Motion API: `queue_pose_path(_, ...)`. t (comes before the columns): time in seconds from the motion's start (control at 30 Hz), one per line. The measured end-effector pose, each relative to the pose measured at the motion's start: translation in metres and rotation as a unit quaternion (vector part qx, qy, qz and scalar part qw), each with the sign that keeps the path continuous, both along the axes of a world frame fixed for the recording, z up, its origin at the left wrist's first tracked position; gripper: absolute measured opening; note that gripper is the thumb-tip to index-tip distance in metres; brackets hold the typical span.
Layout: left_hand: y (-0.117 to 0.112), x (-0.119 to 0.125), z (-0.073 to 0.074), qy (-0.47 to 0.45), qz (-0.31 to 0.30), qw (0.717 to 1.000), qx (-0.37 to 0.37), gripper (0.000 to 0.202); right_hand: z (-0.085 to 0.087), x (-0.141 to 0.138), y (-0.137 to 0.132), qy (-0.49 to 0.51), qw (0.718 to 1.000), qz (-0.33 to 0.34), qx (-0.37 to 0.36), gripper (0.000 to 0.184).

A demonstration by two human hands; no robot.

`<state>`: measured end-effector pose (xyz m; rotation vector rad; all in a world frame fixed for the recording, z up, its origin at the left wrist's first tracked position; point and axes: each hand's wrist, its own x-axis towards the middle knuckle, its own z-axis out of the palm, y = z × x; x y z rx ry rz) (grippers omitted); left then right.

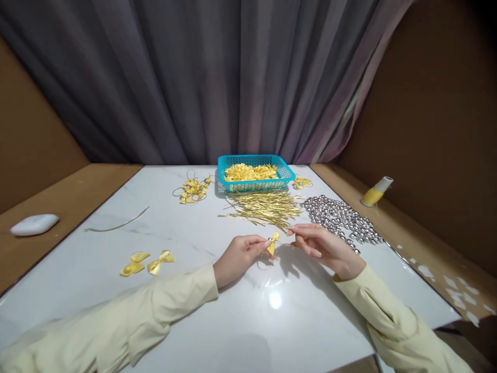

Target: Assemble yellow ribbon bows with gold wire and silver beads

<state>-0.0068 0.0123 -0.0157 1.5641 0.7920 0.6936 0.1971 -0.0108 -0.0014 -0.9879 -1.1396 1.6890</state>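
My left hand [243, 256] pinches a small yellow satin bow [273, 243] between thumb and fingers, above the white table. A silver bead seems to sit at the bow's middle, and a thin loop hangs below it. From the bow a thin gold cord [285, 244] runs right to my right hand [320, 246], whose curled fingers hold its end. Just beyond both hands lies a pile of gold cord pieces [267, 207]. Silver beads [341, 217] are heaped behind my right hand. Two loose yellow bows [134, 264] rest left of my left hand.
A blue basket [221, 173] of yellow bows stands at the back. Looped bows [192, 190] lie left of it, and more bows [301, 182] right. One cord [116, 225] lies left. A white object [34, 225] and a yellow thread spool [376, 191] stand on the side ledges.
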Motion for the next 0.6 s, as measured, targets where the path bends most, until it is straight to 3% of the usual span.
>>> queue_pose_path(0.27, 0.001, 0.0, -0.006, -0.026, 0.057, 0.998, -0.003, 0.029, 0.001, 0.005, 0.002, 0.019, 0.999, 0.0, -0.026, 0.018)
queue_pose_path(0.4, 0.008, -0.001, -0.005, 0.04, 0.046, 0.998, 0.033, 0.031, 0.012, 0.012, -0.001, 0.045, 0.999, 0.009, -0.024, 0.023)
queue_pose_path(0.5, 0.021, -0.009, 0.012, 0.114, -0.015, 0.991, 0.064, 0.03, 0.015, 0.019, -0.002, 0.029, 0.999, 0.028, -0.007, 0.015)
queue_pose_path(0.6, 0.023, -0.027, 0.043, 0.155, -0.034, 0.98, 0.122, 0.025, 0.011, 0.022, 0.001, 0.002, 0.999, 0.052, 0.002, 0.014)
